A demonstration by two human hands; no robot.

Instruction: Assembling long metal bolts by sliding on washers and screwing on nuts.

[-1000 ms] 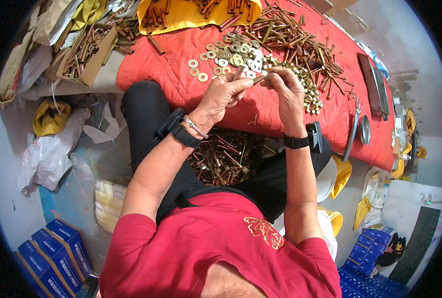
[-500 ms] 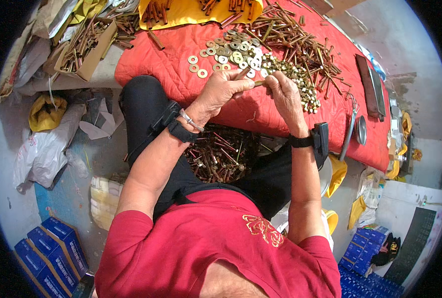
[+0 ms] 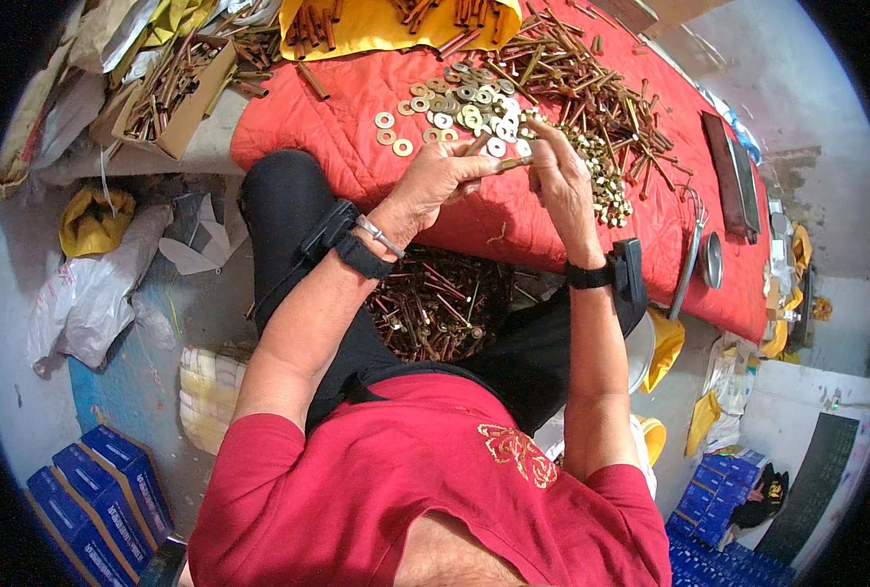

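My left hand (image 3: 427, 182) is closed on a slim brass-coloured bolt (image 3: 513, 164) that points to the right. A second short metal piece (image 3: 478, 144) sticks up from the same hand. My right hand (image 3: 562, 191) is at the bolt's tip, index finger stretched upward and off it; whether the thumb still touches the tip is hard to make out. Just beyond my hands lie loose flat washers (image 3: 469, 106), some golden and some silvery. Small brass-coloured nuts (image 3: 608, 191) are heaped beside my right hand. Farther off spreads a pile of long bolts (image 3: 606, 93).
A red padded cloth (image 3: 337, 117) covers the work surface. Between my legs sits a container of bolts (image 3: 435, 303). More metal tubes fill a cardboard box (image 3: 185, 112) at left and lie on a yellow cloth (image 3: 386, 37). A dark metal bar (image 3: 729, 176) rests at right.
My right hand has loosened its pinch at the bolt's tip, and its index finger has straightened upward. My left hand keeps its hold, nearly still.
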